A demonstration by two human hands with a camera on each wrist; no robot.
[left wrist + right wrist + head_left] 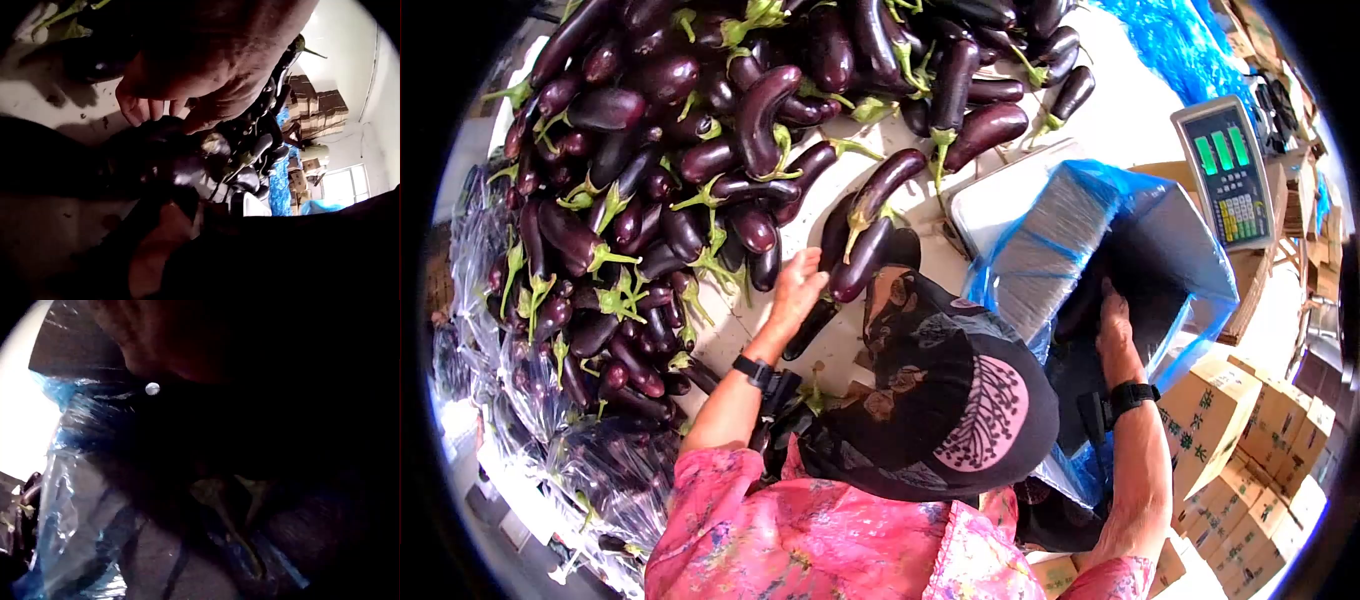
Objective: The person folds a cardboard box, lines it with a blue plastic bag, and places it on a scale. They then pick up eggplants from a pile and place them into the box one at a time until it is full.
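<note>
My left hand [795, 295] is beside a few dark purple eggplants [863, 262] at the near edge of the pile. In the left wrist view its bent fingers [153, 107] reach down at a glossy eggplant [169, 165], with the thumb apart from them. My right hand [1118, 335] is inside a carton [1050, 250] lined with blue plastic film, tilted with its mouth toward me. Deep shadow hides its fingers, so I cannot tell what they hold. Two green stalks [228, 506] show below that hand in the right wrist view.
A large heap of eggplants [700, 130] covers the left and back of the white table. A scale display [1225, 170] stands at the back right, its platform [1000, 195] behind the carton. Printed cartons [1210, 410] are stacked at right. A patterned cap [940, 400] blocks the middle.
</note>
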